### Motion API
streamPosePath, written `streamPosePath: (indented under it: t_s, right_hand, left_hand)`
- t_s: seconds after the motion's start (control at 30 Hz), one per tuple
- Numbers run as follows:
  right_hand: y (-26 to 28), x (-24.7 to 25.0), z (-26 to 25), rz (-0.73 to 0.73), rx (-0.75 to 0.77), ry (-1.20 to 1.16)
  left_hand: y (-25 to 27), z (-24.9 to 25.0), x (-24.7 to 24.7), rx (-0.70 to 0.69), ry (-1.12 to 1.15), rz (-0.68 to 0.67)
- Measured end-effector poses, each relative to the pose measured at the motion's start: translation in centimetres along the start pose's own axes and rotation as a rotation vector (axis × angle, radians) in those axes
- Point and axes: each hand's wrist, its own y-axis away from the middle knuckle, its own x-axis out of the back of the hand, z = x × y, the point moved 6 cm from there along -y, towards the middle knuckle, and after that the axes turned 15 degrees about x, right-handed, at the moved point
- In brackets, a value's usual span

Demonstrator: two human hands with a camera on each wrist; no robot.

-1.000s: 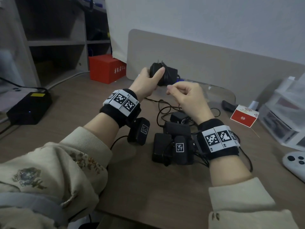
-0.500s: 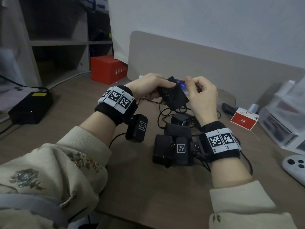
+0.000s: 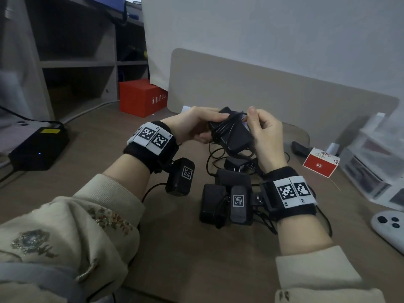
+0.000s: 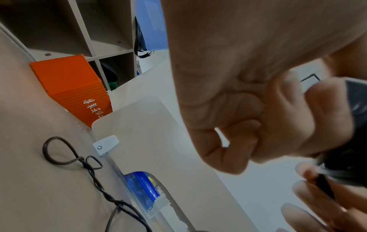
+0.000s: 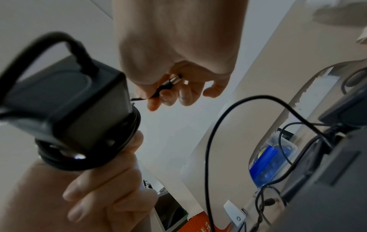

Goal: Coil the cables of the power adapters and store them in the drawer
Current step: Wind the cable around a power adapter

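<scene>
1. Black power adapter (image 3: 232,133) sits raised above the bench (image 3: 188,254), tilted, with several turns of its thin cable (image 3: 227,125) wound around its body.
2. Left hand (image 3: 197,123) grips the adapter from the left side, fingers curled round it and over the wound turns.
3. Right hand (image 3: 265,130) is at the adapter's right side; in the right wrist view its fingertips (image 5: 157,102) pinch the cable's barrel plug (image 5: 168,84), which sticks out between them.
4. On the bench below the hands lies a group of other black adapters (image 3: 212,203), close together, with loose cables (image 3: 213,158) looped around and between them.
5. At the right edge of the bench stands a clear plastic drawer unit (image 3: 376,165); I cannot tell whether any of its drawers is open.
6. Just left of that unit lies a small red-and-white box (image 3: 320,166).
7. A white game controller (image 3: 389,226) lies at the bench's near right edge.
8. A larger red box (image 3: 142,98) stands at the far left, beside a beige divider panel (image 3: 273,92) that rises along the back of the bench.
9. A black charger brick with a yellow label (image 3: 39,145) rests on the far left of the bench.
</scene>
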Motion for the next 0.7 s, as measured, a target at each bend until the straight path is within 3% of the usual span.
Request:
streamPosePath:
  t_s: [0.27, 0.37, 0.5, 0.7]
  right_hand:
    - [0.3, -1.2, -0.4, -0.137, -0.144, -0.081]
    - [0.2, -1.5, -1.1, -0.169, -0.115, -0.068]
    - [0.0, -1.4, -0.7, -0.097, -0.053, 0.019]
    - [0.1, -1.5, -1.6, -0.020, -0.012, -0.102]
  left_hand:
    - [-0.6, -0.5, 0.2, -0.049, 0.332, -0.050]
    - [-0.8, -0.8, 0.2, -0.036, 0.393, -0.058]
    - [-1.2, -0.9, -0.3, 0.023, 0.409, -0.032]
    - [-1.4, -1.0, -0.8, 0.055, 0.479, -0.053]
